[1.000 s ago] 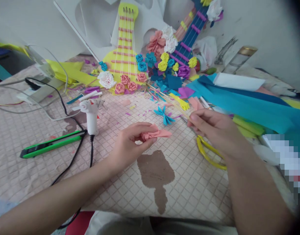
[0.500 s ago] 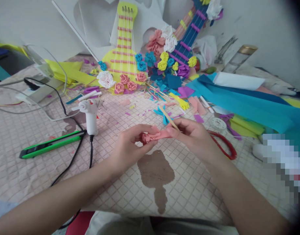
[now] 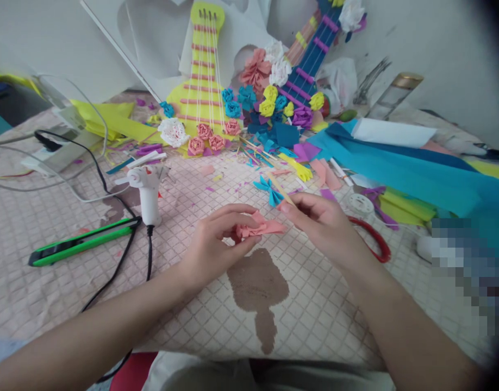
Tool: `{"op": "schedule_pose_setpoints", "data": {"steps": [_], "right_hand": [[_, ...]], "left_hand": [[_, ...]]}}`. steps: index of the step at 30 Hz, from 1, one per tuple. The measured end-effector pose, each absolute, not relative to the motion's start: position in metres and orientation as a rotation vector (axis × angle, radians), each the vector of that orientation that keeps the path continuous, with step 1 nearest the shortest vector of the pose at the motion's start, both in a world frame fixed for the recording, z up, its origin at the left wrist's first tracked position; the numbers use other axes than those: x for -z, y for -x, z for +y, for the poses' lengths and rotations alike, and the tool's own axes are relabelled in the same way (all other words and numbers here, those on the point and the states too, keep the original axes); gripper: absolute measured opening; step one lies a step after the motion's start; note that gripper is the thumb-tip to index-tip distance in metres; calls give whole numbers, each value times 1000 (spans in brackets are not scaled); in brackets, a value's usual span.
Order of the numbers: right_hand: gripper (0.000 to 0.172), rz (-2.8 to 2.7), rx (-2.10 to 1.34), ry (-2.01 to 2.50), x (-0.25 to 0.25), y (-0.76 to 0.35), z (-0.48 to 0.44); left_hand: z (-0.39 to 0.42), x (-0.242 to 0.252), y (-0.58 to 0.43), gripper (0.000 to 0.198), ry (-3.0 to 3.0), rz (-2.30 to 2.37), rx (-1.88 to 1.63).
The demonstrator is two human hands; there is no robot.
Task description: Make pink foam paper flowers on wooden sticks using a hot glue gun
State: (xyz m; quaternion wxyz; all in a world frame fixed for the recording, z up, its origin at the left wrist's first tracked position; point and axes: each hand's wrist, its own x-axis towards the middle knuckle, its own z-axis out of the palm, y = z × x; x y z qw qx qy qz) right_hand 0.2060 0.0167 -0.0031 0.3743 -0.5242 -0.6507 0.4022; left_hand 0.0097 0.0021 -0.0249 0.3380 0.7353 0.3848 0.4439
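My left hand is closed on a pink crepe paper flower, its fingers pinching the gathered end while a loose strip points right. A thin wooden stick is gripped between the thumb and fingers of my right hand, its tip slanting up and left. A small gap separates my right fingertips from the pink paper. Just beyond my hands lies a blue folded paper piece. Red-handled scissors are partly hidden behind my right wrist.
On the left are a white glue gun, its black cord and a green utility knife. A yellow paper guitar and a blue one with paper flowers stand behind. Blue crepe paper spreads across the right.
My right hand has let go of the pink paper's free end and drawn slightly away, still with the stick. The left hand stays on the flower. The whole view has shifted slightly.
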Motion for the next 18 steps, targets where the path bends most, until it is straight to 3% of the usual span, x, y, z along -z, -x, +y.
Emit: {"op": "schedule_pose_setpoints", "data": {"steps": [5,12,18], "right_hand": [[24,-1762,-965,1451,4,-210,20],[21,-2121,-565,1556,21,-210,28],[22,-1875,-230,1539,-2,-238,12]], "left_hand": [[3,23,-10,11,-1933,1021,-1175],[7,24,-7,11,-1911,990,-1280],[15,27,-1,14,-1995,1048,-1256]]}}
